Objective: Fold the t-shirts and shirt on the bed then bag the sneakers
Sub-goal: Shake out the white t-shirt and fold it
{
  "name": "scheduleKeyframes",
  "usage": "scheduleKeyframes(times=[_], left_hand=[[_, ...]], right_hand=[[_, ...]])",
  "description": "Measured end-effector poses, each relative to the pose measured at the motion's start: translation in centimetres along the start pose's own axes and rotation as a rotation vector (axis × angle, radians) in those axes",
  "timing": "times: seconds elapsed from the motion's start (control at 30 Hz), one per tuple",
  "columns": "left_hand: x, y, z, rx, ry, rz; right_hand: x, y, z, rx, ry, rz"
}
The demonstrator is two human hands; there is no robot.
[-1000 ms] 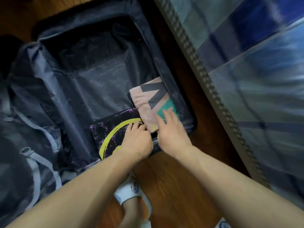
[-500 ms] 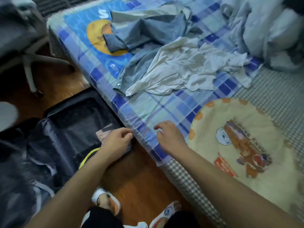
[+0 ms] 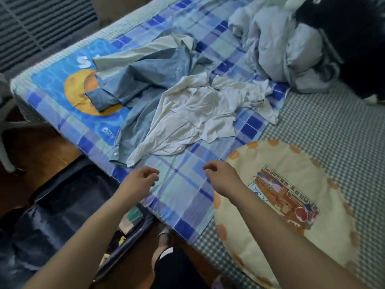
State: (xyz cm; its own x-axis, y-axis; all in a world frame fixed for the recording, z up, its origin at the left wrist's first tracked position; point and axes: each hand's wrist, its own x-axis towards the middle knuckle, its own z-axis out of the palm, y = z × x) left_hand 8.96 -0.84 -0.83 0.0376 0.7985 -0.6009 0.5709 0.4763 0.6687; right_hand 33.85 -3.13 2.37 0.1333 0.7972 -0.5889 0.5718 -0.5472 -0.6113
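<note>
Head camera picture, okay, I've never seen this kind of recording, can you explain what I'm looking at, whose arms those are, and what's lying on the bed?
There is no machine here. A person wears a camera on the head, so you look down along their own two arms. The left hand and the right hand hover above the bed's checked blue sheet, fingers loosely curled, holding nothing. Further back lie two unfolded garments: a blue shirt and a cream t-shirt partly on top of it. Beyond them sits a bundled pale duvet. At right is a round cream cushion. On the floor at left, an open suitcase holds folded clothes.
</note>
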Motion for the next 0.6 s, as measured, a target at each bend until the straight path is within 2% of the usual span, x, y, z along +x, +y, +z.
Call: scheduleKeyframes(times=[0.13,0.23,0.33,0.43,0.5,0.6], left_hand=[[13.7,0.2,0.5,0.302,-0.063,0.040],[21.8,-3.0,1.0,0.559,-0.161,0.079],[25.8,-6.5,1.8,0.762,-0.250,0.097],[26.4,-8.0,2.3,0.786,-0.205,0.152],[26.3,-8.1,2.2,0.745,-0.159,0.183],[26.0,-7.6,1.4,0.582,-0.071,0.102]], right_hand=[[9.0,-0.6,0.3,-0.018,0.030,0.156],[17.6,0.4,1.5,-0.139,0.008,0.230],[24.1,2.4,2.9,-0.417,-0.036,0.309],[27.3,4.0,4.4,-0.583,0.022,0.238],[27.5,4.4,4.5,-0.495,0.146,0.219],[24.3,3.9,3.2,-0.129,0.448,0.176]])
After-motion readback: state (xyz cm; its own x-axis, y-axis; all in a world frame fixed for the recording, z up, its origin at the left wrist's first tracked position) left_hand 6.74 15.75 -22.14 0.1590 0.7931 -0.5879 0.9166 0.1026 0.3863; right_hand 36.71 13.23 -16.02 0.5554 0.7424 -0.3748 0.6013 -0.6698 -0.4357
